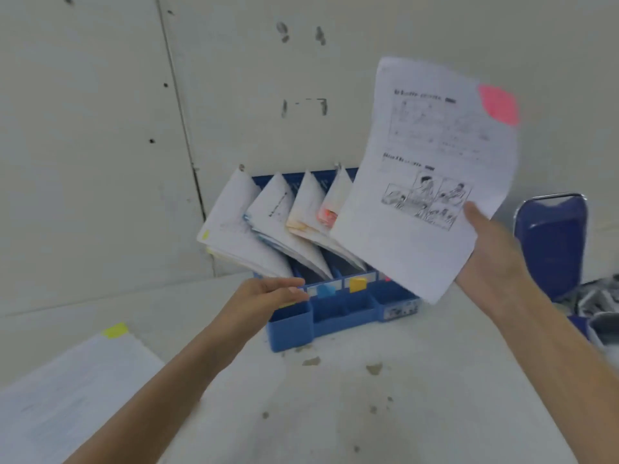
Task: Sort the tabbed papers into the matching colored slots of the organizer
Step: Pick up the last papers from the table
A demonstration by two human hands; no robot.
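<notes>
Up at the right, the right hand [495,262] grips a sheet [425,169] with a pink tab [499,103], thumb clamped on its face, above the blue organizer's [348,313] right end. The left hand [268,293], fingers straight and together, is at its left front corner.

White table [335,413] bears a blue organizer [345,313] and paper stack [67,390].

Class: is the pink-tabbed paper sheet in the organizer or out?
Out: the right hand holds the white pink-tabbed sheet up in the air, not inside the blue plastic organizer.
</notes>
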